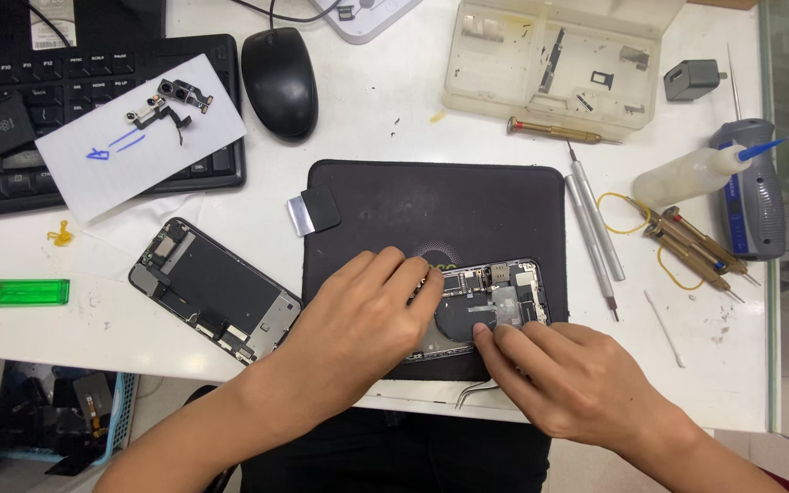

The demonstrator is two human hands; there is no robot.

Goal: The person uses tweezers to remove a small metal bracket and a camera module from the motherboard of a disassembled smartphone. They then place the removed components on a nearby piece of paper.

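An opened phone body (495,297) with exposed circuit parts lies on a black work mat (431,210) near the table's front edge. My left hand (362,315) rests on the phone's left half, fingers curled down over it. My right hand (559,374) comes in from the lower right, its fingertips pressing on the dark round part inside the phone. Metal tweezers (475,393) lie under my right hand at the mat's front edge. Whether either hand pinches a small part is hidden.
A detached phone screen (215,290) lies left of the mat, a green lighter (20,292) further left. Keyboard (47,91) with paper and small parts, mouse (279,80), parts tray (550,55), screwdrivers (595,224), a squeeze bottle (687,173) and a grey tool (755,196) surround the mat.
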